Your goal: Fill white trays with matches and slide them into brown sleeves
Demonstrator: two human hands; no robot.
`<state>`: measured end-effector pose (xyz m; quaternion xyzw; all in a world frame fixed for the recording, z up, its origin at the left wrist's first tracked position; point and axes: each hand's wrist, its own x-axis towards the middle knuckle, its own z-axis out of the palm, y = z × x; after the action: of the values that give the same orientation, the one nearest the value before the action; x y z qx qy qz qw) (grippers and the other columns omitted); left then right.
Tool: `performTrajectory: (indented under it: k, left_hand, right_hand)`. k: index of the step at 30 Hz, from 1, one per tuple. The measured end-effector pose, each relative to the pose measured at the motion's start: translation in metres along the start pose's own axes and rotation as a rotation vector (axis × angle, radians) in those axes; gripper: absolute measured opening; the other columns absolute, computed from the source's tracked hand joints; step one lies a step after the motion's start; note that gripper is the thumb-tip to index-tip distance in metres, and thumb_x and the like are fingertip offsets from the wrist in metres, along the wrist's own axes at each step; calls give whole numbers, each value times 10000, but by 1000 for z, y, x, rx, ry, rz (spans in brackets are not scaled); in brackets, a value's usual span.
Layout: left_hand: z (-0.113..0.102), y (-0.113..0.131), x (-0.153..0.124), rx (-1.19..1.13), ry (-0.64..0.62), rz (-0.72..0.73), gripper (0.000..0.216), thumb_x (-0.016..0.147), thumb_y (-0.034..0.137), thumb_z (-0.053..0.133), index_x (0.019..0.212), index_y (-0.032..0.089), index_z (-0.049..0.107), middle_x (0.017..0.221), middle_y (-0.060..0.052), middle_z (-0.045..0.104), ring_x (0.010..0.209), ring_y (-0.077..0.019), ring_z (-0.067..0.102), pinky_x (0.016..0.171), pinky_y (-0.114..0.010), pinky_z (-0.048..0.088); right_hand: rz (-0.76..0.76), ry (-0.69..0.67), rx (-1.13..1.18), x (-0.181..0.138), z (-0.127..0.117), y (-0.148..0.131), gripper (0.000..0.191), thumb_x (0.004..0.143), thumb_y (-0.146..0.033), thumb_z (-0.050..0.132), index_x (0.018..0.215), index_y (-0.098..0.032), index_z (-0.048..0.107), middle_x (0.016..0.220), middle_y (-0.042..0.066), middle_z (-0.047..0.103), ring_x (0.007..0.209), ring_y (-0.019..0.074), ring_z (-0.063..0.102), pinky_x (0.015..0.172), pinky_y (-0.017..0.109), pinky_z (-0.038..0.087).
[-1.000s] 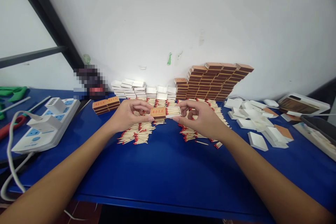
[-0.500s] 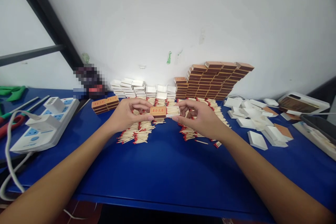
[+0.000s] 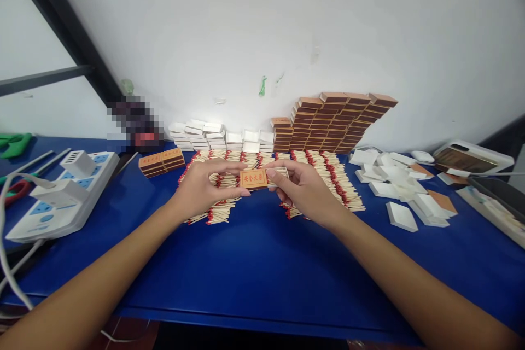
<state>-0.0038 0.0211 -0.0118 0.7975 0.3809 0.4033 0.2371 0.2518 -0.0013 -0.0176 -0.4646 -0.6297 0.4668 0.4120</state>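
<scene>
Both the left hand (image 3: 200, 188) and right hand (image 3: 305, 188) are pinching an orange-brown matchbox (image 3: 254, 179) bearing red characters, its tray showing slightly at the right.

The matchbox (image 3: 254, 179) is orange-brown with red characters on top, held level, long side across. Its white tray (image 3: 281, 170) shows slightly at the right end

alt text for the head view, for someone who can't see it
A left hand and right hand hold a brown matchbox between them, its tray partly out, over loose matches on a blue table. Stacked matchboxes line the wall behind.
</scene>
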Motion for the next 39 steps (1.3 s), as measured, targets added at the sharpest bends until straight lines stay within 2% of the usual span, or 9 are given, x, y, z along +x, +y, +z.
performTrajectory:
  k: [4, 9, 13, 16, 20, 25, 30, 34, 39]
  left_hand:
    - [2, -2, -1, 25, 12, 42, 486, 771, 566, 966, 1130, 254, 867, 1051, -67, 854, 949, -246, 786, 917, -367, 636]
    - [4, -4, -3, 26, 37, 134, 465, 786, 516, 971, 1158, 260, 861, 1010, -53, 845, 889, -217, 752, 851, -343, 602]
    - [6, -3, -3, 38, 43, 151, 467, 807, 514, 956, 1185, 261, 855, 1024, -54, 844, 900, -219, 744, 844, -340, 589]
    - [8, -2, -4, 46, 43, 135, 471, 815, 536, 946, 1189, 265, 854, 1019, -55, 842, 900, -221, 748, 859, -345, 601]
    - [10, -2, -4, 50, 58, 143, 460, 811, 546, 946, 1171, 274, 855, 1020, -54, 843, 907, -227, 752, 873, -359, 613]
    - [10, -3, -4, 54, 64, 169, 453, 812, 512, 954, 1181, 270, 853, 1012, -52, 840, 891, -221, 745, 858, -351, 606]
    - [10, -2, -4, 16, 47, 148, 460, 810, 499, 959, 1193, 269, 850, 1027, -45, 839, 921, -214, 751, 863, -332, 595]
    - [11, -1, -5, 3, 47, 127, 490, 794, 542, 957, 1186, 267, 854, 1033, -47, 840, 926, -217, 750, 875, -333, 598]
    - [15, 2, -7, 8, 92, 113, 487, 795, 547, 952, 1175, 259, 856, 1045, -50, 842, 936, -220, 760, 893, -331, 606]
  right_hand:
    - [-12, 13, -51, -2, 0, 0, 580, 947, -740, 664, 1196, -218, 709, 635, -17, 578, 663, 198, 653, 499, 273, 491]
    - [-51, 20, -139, -3, 0, 1, 465, 1018, -660, 609, 1198, -239, 692, 742, -7, 621, 588, 152, 572, 497, 285, 480]
    - [-46, 18, -119, -3, -1, 3, 429, 1031, -631, 605, 1203, -246, 684, 732, -12, 603, 632, 165, 592, 534, 289, 490]
    - [-40, 9, -90, -2, -2, 6, 409, 1036, -611, 593, 1212, -252, 684, 680, -30, 566, 595, 163, 557, 520, 288, 445]
    - [-19, 3, -53, -2, -1, 7, 366, 1027, -583, 600, 1198, -269, 677, 709, -23, 582, 589, 160, 533, 520, 294, 417]
    - [-7, -9, -43, -4, 2, 4, 417, 1033, -615, 569, 1241, -260, 642, 676, -35, 563, 563, 155, 496, 498, 286, 387]
    - [-27, 4, -53, -8, 6, 3, 507, 1033, -701, 538, 1274, -259, 599, 710, -39, 566, 603, 157, 524, 513, 277, 418]
    - [-25, 30, -23, -10, 9, 1, 553, 1050, -731, 476, 1311, -257, 589, 804, -15, 597, 669, 161, 569, 591, 294, 470]
    - [2, 115, 84, -10, 15, 5, 546, 1055, -734, 462, 1344, -298, 618, 1052, 35, 664, 743, 170, 628, 697, 337, 550]
